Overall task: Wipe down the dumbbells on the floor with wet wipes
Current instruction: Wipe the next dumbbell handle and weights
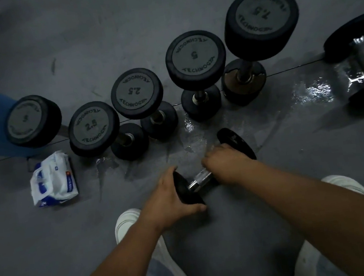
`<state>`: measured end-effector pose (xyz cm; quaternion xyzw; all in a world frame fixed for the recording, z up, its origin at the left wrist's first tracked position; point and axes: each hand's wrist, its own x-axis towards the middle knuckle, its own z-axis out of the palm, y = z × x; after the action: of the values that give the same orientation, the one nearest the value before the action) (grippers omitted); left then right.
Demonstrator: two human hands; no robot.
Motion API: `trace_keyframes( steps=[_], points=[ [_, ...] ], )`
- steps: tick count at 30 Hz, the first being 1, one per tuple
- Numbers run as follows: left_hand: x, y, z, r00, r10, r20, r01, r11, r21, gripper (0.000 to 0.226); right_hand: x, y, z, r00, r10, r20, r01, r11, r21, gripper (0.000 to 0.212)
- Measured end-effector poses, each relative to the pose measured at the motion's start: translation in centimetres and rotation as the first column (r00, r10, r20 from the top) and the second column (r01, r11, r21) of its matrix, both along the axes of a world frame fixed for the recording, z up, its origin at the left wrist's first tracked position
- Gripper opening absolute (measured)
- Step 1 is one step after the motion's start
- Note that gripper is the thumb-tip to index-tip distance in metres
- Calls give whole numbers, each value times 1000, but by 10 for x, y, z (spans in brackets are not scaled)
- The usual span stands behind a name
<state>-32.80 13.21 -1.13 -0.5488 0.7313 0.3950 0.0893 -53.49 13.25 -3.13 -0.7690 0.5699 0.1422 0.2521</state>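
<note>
While I was crouched over the small dumbbell (201, 178), it lay on its side on the grey floor (52, 245), just ahead of my white shoes (127, 222). My left hand (174, 198) was gripping its nearer head, thumb on the near side and fingers over the top. My right hand (227, 162) was curled over the chrome handle, up by the far head. Tbh I couldn't tell whether a wipe was tucked under that palm.

Beyond that dumbbell stood a row of five dumbbells (136, 93), all on end, marked 5, 2.5, 2.5, 5 and 7.5 going left to right. The pack of wet wipes (53, 179) lay well off to its left. Far off to its right, a bigger dumbbell (359, 58) lay on its side, with shiny wet patches (312, 89) on the floor between the two.
</note>
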Motion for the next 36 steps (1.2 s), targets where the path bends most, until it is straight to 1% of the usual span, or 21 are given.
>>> trace_keyframes(
  steps=[3,5,8,9,10,13,14,16,17,18,19,20,21,23,24,25,26,28,31,33,36],
  points=[
    [5,-7,1,999,25,-43,-23,999,46,120,8,3,5,986,-80,149,86,996,-34,33],
    [9,-5,1,991,89,-99,-90,996,-6,107,16,1,14,951,-156,266,187,977,-99,28],
    [10,-1,0,991,67,-117,-84,986,-146,91,16,8,19,871,-402,283,465,860,-209,27],
    [7,1,0,995,44,-85,-56,988,-144,98,20,13,20,829,-488,273,545,814,-200,28],
    [5,2,-1,999,26,-43,-31,991,-134,110,28,17,19,810,-521,269,571,806,-157,29],
    [-1,6,-4,998,7,60,3,987,-162,135,49,21,17,889,-343,303,376,925,-60,23],
    [-2,6,-5,997,15,71,-3,985,-172,136,46,17,18,869,-378,318,421,904,-74,20],
    [-1,6,-8,997,42,68,-30,985,-172,136,31,12,18,738,-588,330,657,737,-157,15],
    [-1,5,-9,996,51,68,-39,985,-168,135,29,13,16,702,-639,313,703,693,-160,16],
    [-1,4,-10,996,53,67,-41,985,-165,134,33,14,17,754,-598,273,647,748,-149,18],
    [-1,2,-10,997,50,62,-40,986,-159,133,40,17,17,834,-494,245,530,841,-109,20],
    [-1,0,-10,998,45,51,-37,987,-157,131,46,23,15,866,-413,281,449,891,-74,20],
    [-1,-1,-12,998,38,41,-31,988,-154,129,47,24,16,858,-400,322,443,893,-71,20],
    [0,-3,-13,999,32,39,-26,987,-156,127,37,21,10,734,-545,405,635,762,-127,23],
    [1,-4,-14,999,36,35,-30,987,-156,127,34,19,5,715,-573,400,670,726,-158,30],
    [2,-4,-15,999,38,27,-33,988,-150,127,34,18,5,761,-541,359,622,765,-166,37],
    [2,-4,-16,999,36,17,-33,989,-143,127,34,19,5,836,-445,322,512,843,-165,41],
    [2,-5,-15,999,33,12,-31,990,-136,127,31,20,7,903,-302,304,359,921,-152,36],
    [2,-7,-14,999,44,21,-41,990,-138,128,16,15,5,874,-418,247,476,836,-273,29],
    [1,-8,-13,999,41,31,-36,990,-134,131,20,17,5,903,-403,149,429,848,-312,37],
    [-1,-12,-8,994,41,101,-26,990,-141,133,24,16,1,912,-405,61,410,897,-164,55]
  ],
)
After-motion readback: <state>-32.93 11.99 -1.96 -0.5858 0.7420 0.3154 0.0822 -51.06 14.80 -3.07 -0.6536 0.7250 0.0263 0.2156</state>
